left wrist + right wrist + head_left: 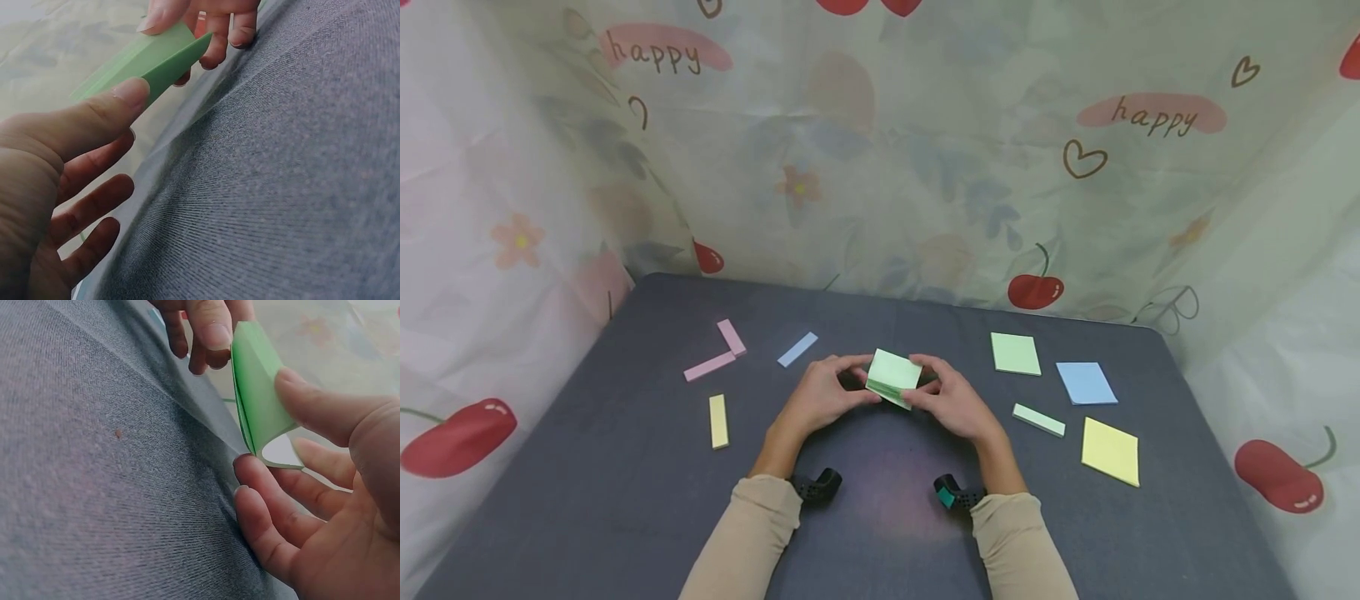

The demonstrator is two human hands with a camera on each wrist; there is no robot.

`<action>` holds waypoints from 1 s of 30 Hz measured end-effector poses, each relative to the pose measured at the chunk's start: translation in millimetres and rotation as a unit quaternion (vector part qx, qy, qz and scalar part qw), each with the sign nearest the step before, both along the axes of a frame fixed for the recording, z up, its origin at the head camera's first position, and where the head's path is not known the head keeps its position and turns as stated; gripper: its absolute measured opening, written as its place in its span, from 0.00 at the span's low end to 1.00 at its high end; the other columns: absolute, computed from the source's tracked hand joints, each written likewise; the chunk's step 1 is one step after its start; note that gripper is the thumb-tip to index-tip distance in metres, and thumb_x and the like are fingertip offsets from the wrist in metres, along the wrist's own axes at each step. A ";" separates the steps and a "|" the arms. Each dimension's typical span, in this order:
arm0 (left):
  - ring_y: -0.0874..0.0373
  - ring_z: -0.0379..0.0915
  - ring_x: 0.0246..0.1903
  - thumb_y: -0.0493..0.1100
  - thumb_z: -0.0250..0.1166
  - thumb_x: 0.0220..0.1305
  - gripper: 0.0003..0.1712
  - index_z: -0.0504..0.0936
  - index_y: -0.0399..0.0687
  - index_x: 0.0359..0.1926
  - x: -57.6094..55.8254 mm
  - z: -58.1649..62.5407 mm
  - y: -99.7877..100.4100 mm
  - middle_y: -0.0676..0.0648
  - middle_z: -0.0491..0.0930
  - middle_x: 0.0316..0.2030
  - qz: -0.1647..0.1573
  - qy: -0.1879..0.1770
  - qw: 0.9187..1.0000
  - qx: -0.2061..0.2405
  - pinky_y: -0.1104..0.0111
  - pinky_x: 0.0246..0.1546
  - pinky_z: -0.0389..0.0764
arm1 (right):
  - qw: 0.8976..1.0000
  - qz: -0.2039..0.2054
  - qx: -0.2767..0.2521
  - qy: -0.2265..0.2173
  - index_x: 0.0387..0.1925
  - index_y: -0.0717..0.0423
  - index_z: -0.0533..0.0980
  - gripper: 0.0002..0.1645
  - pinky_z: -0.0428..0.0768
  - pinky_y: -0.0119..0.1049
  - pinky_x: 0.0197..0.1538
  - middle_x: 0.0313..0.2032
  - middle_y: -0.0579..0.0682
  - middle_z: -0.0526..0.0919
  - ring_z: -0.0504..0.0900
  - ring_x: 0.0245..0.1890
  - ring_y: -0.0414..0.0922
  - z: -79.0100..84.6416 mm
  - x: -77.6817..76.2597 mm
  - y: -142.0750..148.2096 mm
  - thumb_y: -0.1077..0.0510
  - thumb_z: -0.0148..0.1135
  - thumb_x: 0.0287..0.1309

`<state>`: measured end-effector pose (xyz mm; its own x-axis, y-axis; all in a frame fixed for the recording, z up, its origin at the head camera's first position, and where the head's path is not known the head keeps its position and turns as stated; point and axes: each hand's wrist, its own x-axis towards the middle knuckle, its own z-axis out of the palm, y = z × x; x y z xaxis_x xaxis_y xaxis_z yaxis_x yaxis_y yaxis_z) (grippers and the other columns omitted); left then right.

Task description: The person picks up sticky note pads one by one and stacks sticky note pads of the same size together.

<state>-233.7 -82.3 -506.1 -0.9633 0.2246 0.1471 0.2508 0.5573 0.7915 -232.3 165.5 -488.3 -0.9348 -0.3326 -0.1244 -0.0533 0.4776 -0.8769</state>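
Observation:
Between both hands, raised over the middle of the table, is a light green sticky note pad. Its sheets bend in a curve, and the layers part along one edge in the right wrist view. My left hand holds the pad's left side, thumb at the near corner and index finger at the far one. The left thumb lies against the pad in the left wrist view, the other fingers spread below. On the opposite side my right hand pinches the pad, its thumb pressing the outer face.
Right of the hands lie a green pad, a blue pad, a yellow pad and a narrow pale green strip. On the left are two pink strips, a blue strip and a yellow strip. Printed curtains surround the dark table.

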 end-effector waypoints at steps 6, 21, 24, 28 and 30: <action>0.56 0.79 0.47 0.54 0.81 0.50 0.39 0.81 0.57 0.64 -1.0 -3.3 -0.2 0.57 0.86 0.39 -0.011 -0.010 1.000 -0.005 0.56 0.54 0.79 | 1.000 0.001 -0.015 0.003 0.73 0.50 0.66 0.36 0.82 0.38 0.47 0.61 0.58 0.74 0.84 0.45 0.47 1.5 0.4 -0.9 0.47 0.64 0.69; 0.60 0.79 0.43 0.53 0.83 0.48 0.48 0.74 0.54 0.71 3.2 -1.5 -0.1 0.57 0.84 0.40 -0.035 -0.028 0.999 -0.009 0.58 0.52 0.79 | 0.999 0.016 -0.013 -0.039 0.77 0.48 0.60 0.41 0.80 0.41 0.51 0.65 0.58 0.71 0.82 0.44 0.47 1.4 2.6 1.7 0.41 0.62 0.69; 0.61 0.79 0.44 0.52 0.83 0.48 0.50 0.72 0.52 0.72 2.3 0.4 0.0 0.57 0.84 0.40 -0.044 -0.031 0.999 0.001 0.56 0.54 0.79 | 0.999 0.014 -0.016 -0.040 0.78 0.46 0.60 0.43 0.79 0.40 0.48 0.65 0.56 0.73 0.82 0.42 0.46 2.6 2.6 1.9 0.42 0.64 0.68; 0.60 0.79 0.44 0.51 0.82 0.50 0.47 0.74 0.50 0.71 1.2 0.2 -0.5 0.58 0.84 0.38 -0.051 -0.035 0.998 0.005 0.56 0.56 0.78 | 0.999 0.012 -0.010 -0.031 0.76 0.45 0.63 0.42 0.77 0.38 0.41 0.58 0.56 0.78 0.81 0.38 0.46 3.6 3.0 1.6 0.45 0.67 0.65; 0.60 0.79 0.44 0.51 0.81 0.51 0.43 0.77 0.50 0.68 0.7 0.0 -0.6 0.59 0.84 0.37 -0.054 -0.033 0.998 -0.002 0.57 0.55 0.77 | 1.000 0.011 0.003 -0.020 0.74 0.46 0.65 0.40 0.76 0.37 0.38 0.56 0.56 0.80 0.80 0.36 0.45 3.9 2.8 1.7 0.45 0.68 0.64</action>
<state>-233.0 -82.9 -506.1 -0.9412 0.3278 0.0823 0.2560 0.5325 0.8068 -229.5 167.2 -484.3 -0.9219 -0.3513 -0.1631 -0.0286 0.4817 -0.8759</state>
